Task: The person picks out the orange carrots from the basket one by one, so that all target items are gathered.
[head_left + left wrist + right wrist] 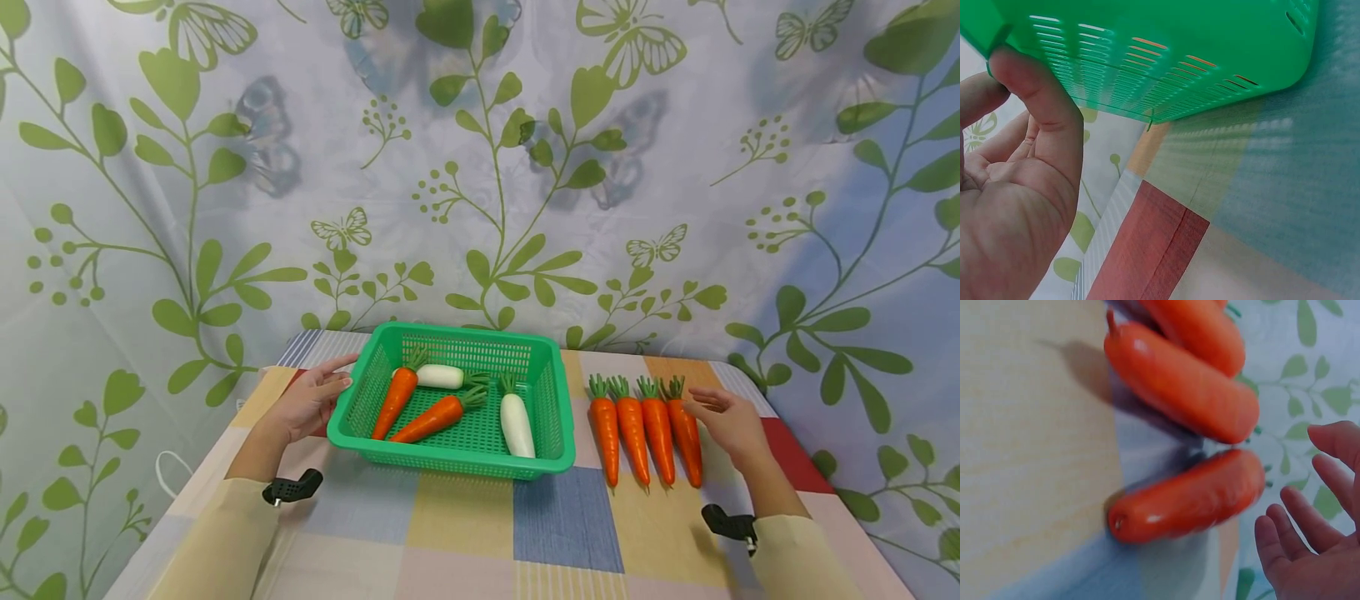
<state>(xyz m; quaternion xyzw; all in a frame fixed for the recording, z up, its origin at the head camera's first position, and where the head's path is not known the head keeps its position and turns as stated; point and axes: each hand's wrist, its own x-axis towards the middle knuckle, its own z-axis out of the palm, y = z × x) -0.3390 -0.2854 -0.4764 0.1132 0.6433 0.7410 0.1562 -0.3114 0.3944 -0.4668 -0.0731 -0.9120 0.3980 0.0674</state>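
Note:
A green plastic basket (457, 463) sits on the table, holding two carrots (395, 402) (429, 419) and two white radishes (439, 377) (517, 425). At its left side is my left hand (303, 402), fingers loosely bent; in the left wrist view the thumb (1038, 94) touches the rim from outside. Several carrots (632, 435) lie side by side right of the basket, green tops pointing away. My right hand (729, 423) hovers beside the rightmost carrot (686, 442), fingers relaxed and slightly spread. In the right wrist view a gap shows between this hand (1319, 540) and the nearest carrot (1188, 497).
A patchwork-checked cloth (465, 533) covers the table. Behind it hangs a pale curtain (480, 167) with green leaves and butterflies, close to the basket's far side. A white cable (167, 475) loops at the table's left edge.

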